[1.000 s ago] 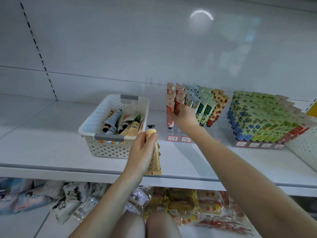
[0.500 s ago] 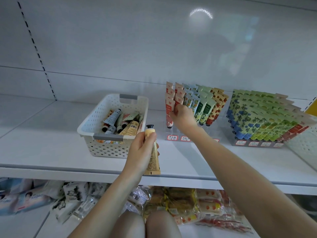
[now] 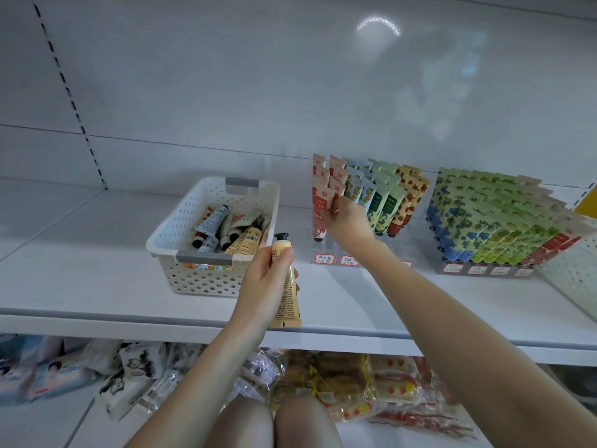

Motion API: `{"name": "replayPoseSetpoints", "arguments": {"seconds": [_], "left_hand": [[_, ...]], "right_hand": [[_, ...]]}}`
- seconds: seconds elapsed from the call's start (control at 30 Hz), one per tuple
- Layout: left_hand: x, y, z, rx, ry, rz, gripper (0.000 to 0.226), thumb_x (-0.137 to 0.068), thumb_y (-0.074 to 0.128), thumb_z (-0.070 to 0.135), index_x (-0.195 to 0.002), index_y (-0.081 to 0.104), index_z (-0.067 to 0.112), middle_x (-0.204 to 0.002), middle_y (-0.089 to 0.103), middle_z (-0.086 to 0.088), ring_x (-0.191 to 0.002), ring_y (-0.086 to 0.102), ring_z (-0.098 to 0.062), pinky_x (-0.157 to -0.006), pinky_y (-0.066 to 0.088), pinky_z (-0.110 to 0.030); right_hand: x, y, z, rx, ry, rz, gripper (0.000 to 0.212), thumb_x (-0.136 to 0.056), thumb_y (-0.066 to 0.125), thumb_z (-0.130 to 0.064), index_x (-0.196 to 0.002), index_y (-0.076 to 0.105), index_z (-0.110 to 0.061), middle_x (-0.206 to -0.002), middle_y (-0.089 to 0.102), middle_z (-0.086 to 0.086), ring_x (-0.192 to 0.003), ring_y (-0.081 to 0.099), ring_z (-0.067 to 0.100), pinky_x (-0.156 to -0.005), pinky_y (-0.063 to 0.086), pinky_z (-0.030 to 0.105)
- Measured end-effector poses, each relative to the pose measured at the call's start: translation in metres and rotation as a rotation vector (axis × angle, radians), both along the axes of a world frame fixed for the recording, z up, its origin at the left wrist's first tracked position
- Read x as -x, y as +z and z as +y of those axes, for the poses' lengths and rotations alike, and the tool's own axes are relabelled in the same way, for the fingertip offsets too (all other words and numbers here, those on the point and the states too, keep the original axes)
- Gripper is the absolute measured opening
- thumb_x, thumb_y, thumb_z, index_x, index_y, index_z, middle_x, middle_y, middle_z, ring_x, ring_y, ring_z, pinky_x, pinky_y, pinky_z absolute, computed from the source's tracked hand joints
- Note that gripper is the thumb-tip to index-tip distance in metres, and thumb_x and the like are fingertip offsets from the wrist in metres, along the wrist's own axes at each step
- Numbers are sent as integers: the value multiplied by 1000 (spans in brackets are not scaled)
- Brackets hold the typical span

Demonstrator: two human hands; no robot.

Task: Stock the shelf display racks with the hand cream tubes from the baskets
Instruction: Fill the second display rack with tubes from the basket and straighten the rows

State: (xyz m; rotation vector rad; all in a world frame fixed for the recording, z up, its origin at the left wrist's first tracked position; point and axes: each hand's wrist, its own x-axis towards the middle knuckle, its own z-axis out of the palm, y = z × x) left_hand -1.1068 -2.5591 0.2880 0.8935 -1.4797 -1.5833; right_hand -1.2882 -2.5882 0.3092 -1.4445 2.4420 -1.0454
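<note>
A white perforated basket (image 3: 181, 240) with grey handles stands on the shelf and holds several hand cream tubes (image 3: 226, 229). My left hand (image 3: 265, 286) grips a yellow tube (image 3: 286, 286) with a black cap, upright, just right of the basket. My right hand (image 3: 345, 221) reaches into the clear display rack (image 3: 326, 250) and pinches a red-and-cream tube (image 3: 334, 195) in the second column from the left. The rack holds rows of red, blue, green and strawberry-print tubes standing cap down.
A second rack (image 3: 484, 221), full of green, blue and red tubes, stands to the right. Another white basket's edge (image 3: 578, 270) shows at far right. The white shelf (image 3: 97, 279) extends left. Packaged goods (image 3: 339, 389) lie on the lower shelf, above my knees (image 3: 274, 425).
My right hand has lifted slightly along the red tubes in the rack. My left hand still holds the yellow tube in about the same place.
</note>
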Motion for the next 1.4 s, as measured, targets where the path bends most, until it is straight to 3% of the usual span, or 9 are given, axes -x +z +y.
{"name": "replayPoseSetpoints", "arguments": {"seconds": [0.3,0.43,0.53,0.6,0.8,0.97,1.1,1.27,1.4], "left_hand": [[0,1,1,1,3,3,15,-95,48,27,-89,54,14,-72,57,-3,-63,57,-14,-67,44,-32],[-3,6,0,28,-6,28,13,-93,52,27,-87,56,16,-79,60,-6,-72,62,-18,-73,49,-34],[-6,12,-2,46,-14,107,6,-88,59,23,-91,60,19,-94,64,-11,-85,65,-20,-77,54,-33],[-6,16,-3,54,-2,186,8,-87,60,18,-94,58,17,-101,65,-11,-91,64,-15,-79,56,-29],[3,22,9,200,1,317,19,-85,59,7,-101,52,12,-109,66,-3,-100,62,-1,-85,48,-17],[7,22,26,309,-97,217,24,-85,58,-3,-102,57,14,-98,63,8,-86,61,9,-71,46,-6],[6,17,31,284,-103,77,33,-79,69,4,-96,64,32,-92,64,11,-84,61,-6,-79,53,-21],[11,10,35,259,-125,-6,28,-79,70,9,-101,66,25,-98,68,0,-95,64,-18,-88,52,-36],[24,6,41,327,-90,-21,26,-81,69,8,-95,62,29,-97,67,7,-92,62,-7,-79,52,-17]], "right_hand": [[-1,2,0,0,-5,-7,30,-93,47,-19,-99,58,8,-97,67,24,-81,65,37,-70,56,47],[1,5,8,20,-28,-14,30,-94,48,-23,-105,61,2,-91,68,16,-59,56,20,-54,48,27],[-1,12,27,180,-14,-123,27,-93,49,-15,-96,64,7,-83,67,24,-67,61,38,-68,55,41],[-8,15,45,220,14,-247,28,-94,50,-14,-86,65,8,-79,68,23,-74,65,39,-74,56,46],[-29,13,90,-63,178,-1026,42,-89,52,-47,-89,61,-6,-71,71,10,-59,68,16,-52,54,22],[-26,12,107,128,205,-1314,19,-89,58,-20,-91,63,-2,-69,70,9,-58,67,12,-56,56,18],[-16,15,119,266,145,-1326,8,-88,55,1,-92,62,-2,-71,71,10,-62,69,14,-62,57,19],[-11,18,133,360,107,-1192,18,-85,60,2,-101,58,-7,-69,70,7,-60,67,14,-57,56,20],[-11,6,140,385,136,-1184,14,-89,59,-11,-99,60,-1,-83,69,12,-70,68,17,-65,58,22]]}}
